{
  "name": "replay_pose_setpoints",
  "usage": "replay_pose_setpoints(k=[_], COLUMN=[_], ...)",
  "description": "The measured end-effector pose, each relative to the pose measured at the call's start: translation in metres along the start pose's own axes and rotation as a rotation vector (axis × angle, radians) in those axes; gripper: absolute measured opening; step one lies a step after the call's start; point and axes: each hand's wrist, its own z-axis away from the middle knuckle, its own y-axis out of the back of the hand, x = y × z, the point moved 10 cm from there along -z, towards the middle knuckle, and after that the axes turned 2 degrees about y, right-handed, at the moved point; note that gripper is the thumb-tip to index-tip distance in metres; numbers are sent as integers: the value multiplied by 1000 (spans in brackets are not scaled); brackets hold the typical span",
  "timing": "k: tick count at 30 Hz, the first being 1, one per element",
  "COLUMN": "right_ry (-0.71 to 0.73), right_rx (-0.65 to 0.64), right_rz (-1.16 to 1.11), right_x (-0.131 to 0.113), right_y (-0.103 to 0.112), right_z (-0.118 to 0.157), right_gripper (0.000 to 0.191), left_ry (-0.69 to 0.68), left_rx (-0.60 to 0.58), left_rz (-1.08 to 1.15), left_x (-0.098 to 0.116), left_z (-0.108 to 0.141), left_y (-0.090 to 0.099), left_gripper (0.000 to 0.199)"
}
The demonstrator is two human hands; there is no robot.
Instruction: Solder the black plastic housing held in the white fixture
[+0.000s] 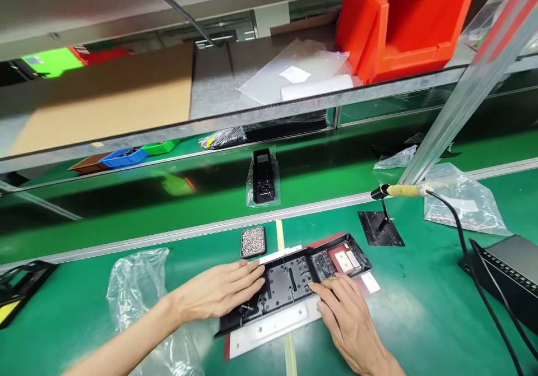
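A long black plastic housing (290, 279) lies open side up on a white and red fixture plate (275, 325) in front of me. Ribs, holes and small pegs show inside it, and a window at its right end reveals a white block (345, 260). My left hand (225, 289) rests across the housing's left part, fingers stretched out and close together. At the near edge, my right hand (347, 314) has bent fingers around the side wall, the index fingertip inside and the thumb outside. Whether a small part is under that fingertip is hidden.
A small tray of screws (253, 242) sits behind the housing. Clear plastic bags (140, 281) lie at left. On the right are a yellow-handled tool on a stand (401, 191), its cable, and a black device (510, 275). A red bin (409, 34) stands on the shelf above.
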Motion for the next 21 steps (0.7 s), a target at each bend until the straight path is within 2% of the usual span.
replay_pose_setpoints(k=[4, 7, 10, 13, 17, 19, 21], right_ry=[-18, -35, -45, -29, -14, -8, -8], right_rx=[28, 36, 30, 31, 32, 45, 84], right_rz=[14, 29, 52, 65, 50, 45, 40], right_x=[7, 10, 13, 17, 25, 25, 24], right_y=[2, 2, 1, -1, -10, -11, -3], right_z=[4, 5, 7, 10, 15, 16, 15], right_gripper=[27, 26, 28, 29, 31, 33, 36], left_ry=[375, 605, 695, 759, 853, 873, 876], left_rx=[50, 151, 189, 164, 77, 64, 91], left_rz=[42, 84, 63, 33, 60, 83, 82], left_x=[-1, 13, 39, 59, 66, 65, 64], left_z=[18, 37, 47, 48, 48, 48, 48], left_y=[16, 26, 24, 9, -15, -21, -20], left_gripper=[49, 41, 48, 66, 75, 75, 70])
